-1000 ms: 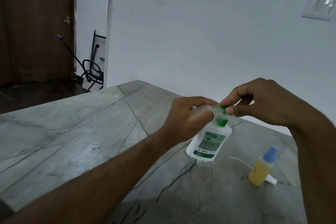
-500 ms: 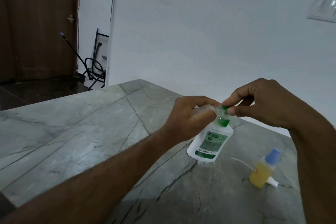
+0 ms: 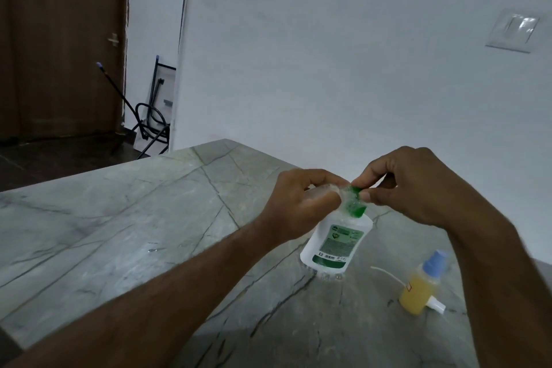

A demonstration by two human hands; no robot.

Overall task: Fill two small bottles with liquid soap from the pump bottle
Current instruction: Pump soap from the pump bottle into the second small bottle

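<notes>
The left hand (image 3: 301, 206) grasps a small clear bottle (image 3: 324, 193), held tilted at the mouth of the pump bottle (image 3: 337, 240), which stands leaning on the bench (image 3: 119, 233). The right hand (image 3: 418, 188) pinches the green neck (image 3: 355, 205) of the pump bottle. Near the right forearm stands a yellow bottle (image 3: 419, 288) with a blue cap, a white pump tube (image 3: 388, 273) lying beside it.

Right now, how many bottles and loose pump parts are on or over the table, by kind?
White soap bottle with green label, tilted on the table: 1
Small clear bottle in the left hand: 1
Small yellow-filled bottle with blue cap: 1
Loose white pump with tube: 1
Total: 4
</notes>
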